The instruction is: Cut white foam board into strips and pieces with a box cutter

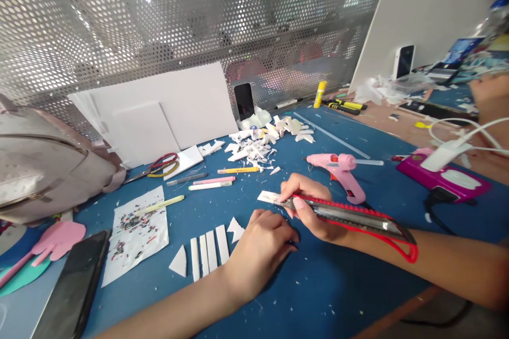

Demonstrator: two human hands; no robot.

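My right hand (308,201) is closed around a red utility knife (353,217), its blade end pointing left. A small white foam piece (269,197) shows at that hand's fingertips, by the blade end. My left hand (260,246) rests palm down on the blue table with its fingers curled; what they hold, if anything, is hidden. Just left of it lie several white foam strips (210,249), a triangular foam piece (178,262) and a jagged foam scrap (236,229).
A pink glue gun (338,169) lies right of centre, near a purple power strip (445,177). Foam scraps (254,148), pens (210,184) and scissors (159,166) lie farther back. At left are a phone (73,286), a littered paper sheet (137,233) and a bag (51,159).
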